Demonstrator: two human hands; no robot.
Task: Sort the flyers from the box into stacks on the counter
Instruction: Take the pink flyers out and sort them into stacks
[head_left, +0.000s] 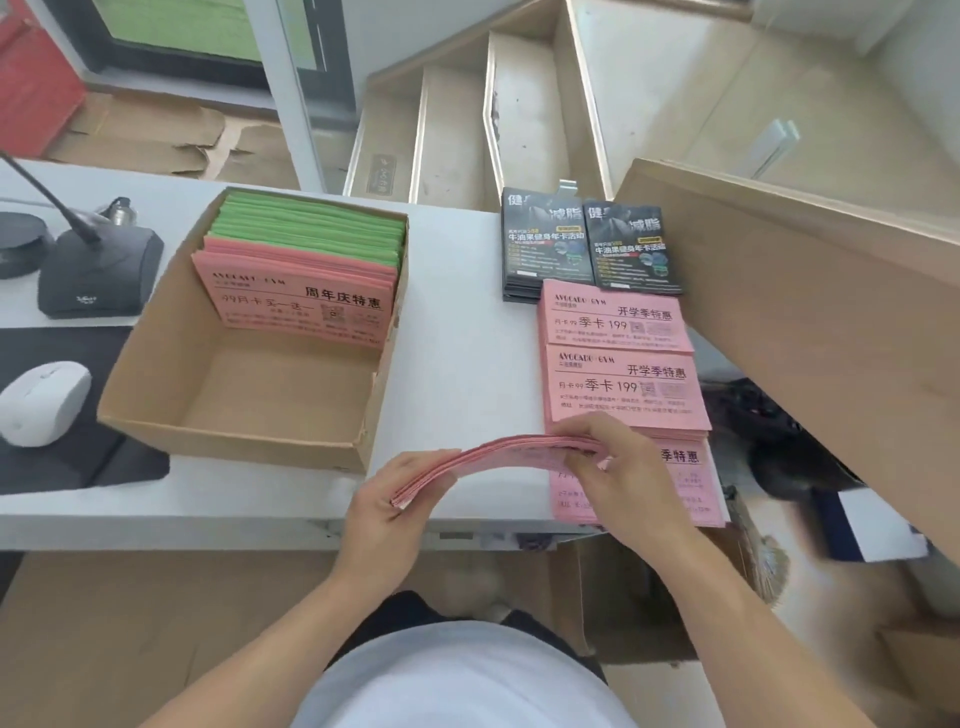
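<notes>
Both hands hold 1 bundle of pink flyers (498, 460) just above the front edge of the white surface (457, 338), between the cardboard box (239, 426) and the pink stacks on the right. The left hand (387, 512) grips the bundle's near-left end, thumb on top and fingers curled under; the right hand (618, 467) pinches the far-right end from above. The bundle bows upward in the middle and its edges are fanned at the left end.

To do this step well, it seems wise to square the bundle first: tap its long edge on the surface so the sheets line up, then lay it flat on the matching stack. The nearest pink stack (685, 483), partly under the right hand, looks like the target, but the bundle's print is not readable, so checking the headline first would avoid mixing designs. That stack overhangs the surface's front edge slightly, so added sheets could slide off.

On the surface already lie 3 pink stacks in a column and 2 black flyer stacks (587, 244) behind them.

The box holds pink flyers with a different headline (306, 301) at its far end and green flyers (311, 223) behind those; its near half shows bare cardboard.
</notes>
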